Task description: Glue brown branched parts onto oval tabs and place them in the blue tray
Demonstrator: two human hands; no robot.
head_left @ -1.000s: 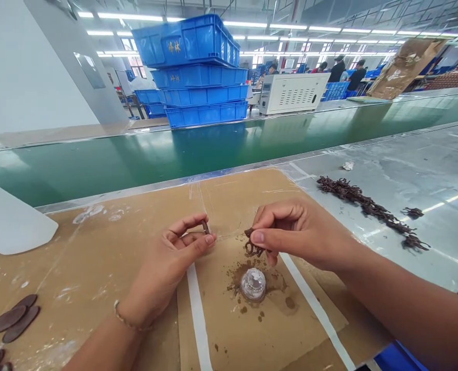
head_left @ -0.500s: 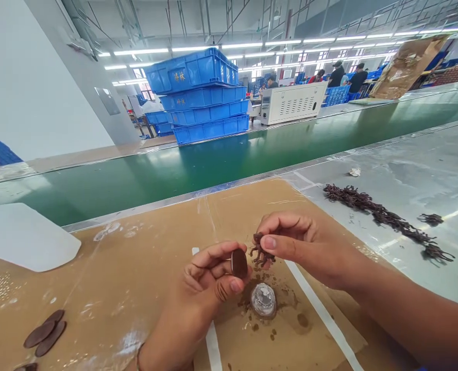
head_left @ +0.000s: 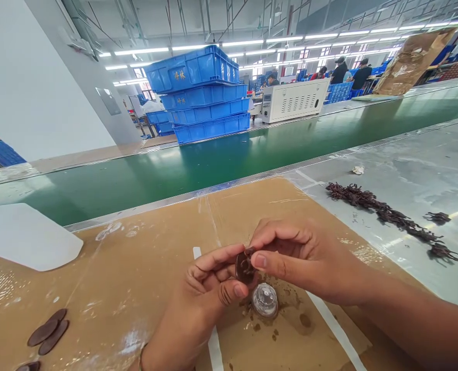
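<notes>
My left hand (head_left: 209, 286) pinches a dark brown oval disc (head_left: 244, 268) between thumb and fingers, its flat face turned toward me. My right hand (head_left: 294, 257) is closed on a small brown piece with thin, tentacle-like strands (head_left: 249, 251), mostly hidden behind the thumb and fingers. This piece meets the disc's upper face; how firmly they touch I cannot tell. Just below both hands, a small clear round container (head_left: 265, 300) sits on the brown sheet (head_left: 155, 288), with dark wet spots around it.
Several matching brown discs (head_left: 43, 332) lie at the lower left, near a white plastic bottle (head_left: 28, 237) on its side. A row of dark stranded pieces (head_left: 383, 211) stretches along the grey table at right. Beyond run a green conveyor belt (head_left: 143, 178) and stacked blue crates (head_left: 209, 108).
My right hand has moved slightly left and brought the stranded piece against the disc. Before, the two were apart. The view has shifted a little.
</notes>
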